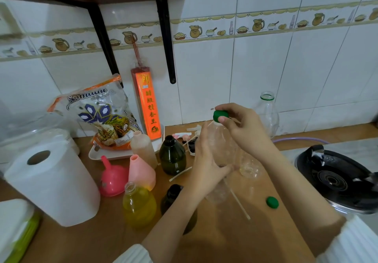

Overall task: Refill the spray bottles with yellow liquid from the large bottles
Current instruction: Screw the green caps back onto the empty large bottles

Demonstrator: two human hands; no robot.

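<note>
A large clear bottle (222, 146), nearly empty, stands at the middle of the wooden counter. My left hand (206, 160) wraps round its body. My right hand (239, 123) pinches the green cap (220, 116) on its neck. A second large clear bottle (268, 113) stands open and empty by the wall. A small clear bottle (139, 203) holds yellow liquid and has no cap. Two dark green bottles (172, 156) (171, 197) and two pale pink bottles (143, 146) (141, 172) stand open nearby. Spray heads (184, 136) with dip tubes lie behind them.
A loose green cap (272, 202) lies on the counter (235, 242). A pink funnel (112, 176) sits by a paper towel roll (51, 183). A tray (110, 155) holds a rice bag (100, 113). A gas stove (337, 179) stands at the right. A green-lidded box (16, 228) is at the left.
</note>
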